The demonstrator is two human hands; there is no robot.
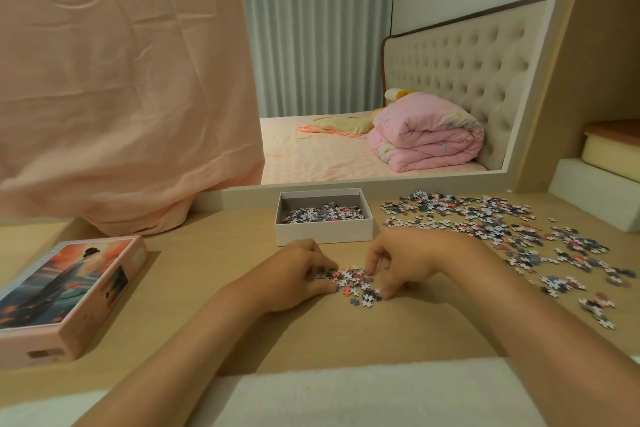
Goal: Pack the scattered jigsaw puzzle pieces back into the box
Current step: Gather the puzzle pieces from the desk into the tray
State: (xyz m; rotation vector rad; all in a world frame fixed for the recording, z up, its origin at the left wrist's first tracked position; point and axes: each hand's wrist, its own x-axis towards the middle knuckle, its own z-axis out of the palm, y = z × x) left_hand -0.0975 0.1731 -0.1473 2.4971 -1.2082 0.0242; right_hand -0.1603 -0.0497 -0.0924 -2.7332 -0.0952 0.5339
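While both hands curl inward, left hand and right hand seemingly pinch a small heap of multicoloured cardboard puzzle pieces between them; the open white cardboard box sits just beyond.

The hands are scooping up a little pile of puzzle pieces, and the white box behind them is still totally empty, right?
Not quite. The head view shows the white box already has puzzle pieces in it, covering part of its bottom. The rest is right: the left hand and right hand are gathering a little pile of pieces on the table.
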